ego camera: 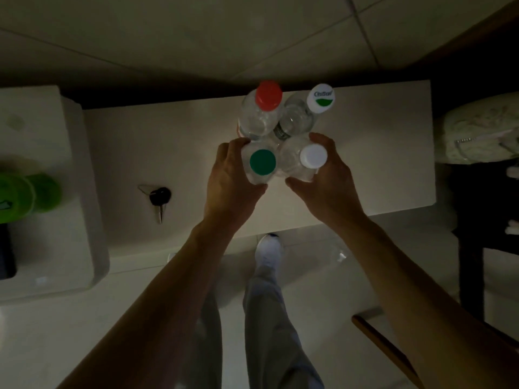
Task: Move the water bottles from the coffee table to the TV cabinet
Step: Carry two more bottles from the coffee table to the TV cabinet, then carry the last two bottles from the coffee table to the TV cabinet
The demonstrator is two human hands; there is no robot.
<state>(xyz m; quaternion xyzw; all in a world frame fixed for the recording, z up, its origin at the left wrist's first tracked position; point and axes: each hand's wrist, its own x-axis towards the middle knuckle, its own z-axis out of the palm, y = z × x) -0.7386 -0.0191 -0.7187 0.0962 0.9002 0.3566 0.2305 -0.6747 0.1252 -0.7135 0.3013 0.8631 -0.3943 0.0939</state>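
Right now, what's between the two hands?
Two water bottles: the green-capped bottle in the left hand, the plain white-capped bottle in the right hand. Head view.

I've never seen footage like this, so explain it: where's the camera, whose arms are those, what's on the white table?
No machine here: one camera worn on a person's head looks down at their own arms. Bunched on the white table are four clear bottles: a red-capped bottle, a logo-capped bottle, and two being gripped. The left hand curls round the green-capped bottle, the right hand round the white-capped bottle. A key lies further left. Whether either is lifted, I cannot tell.
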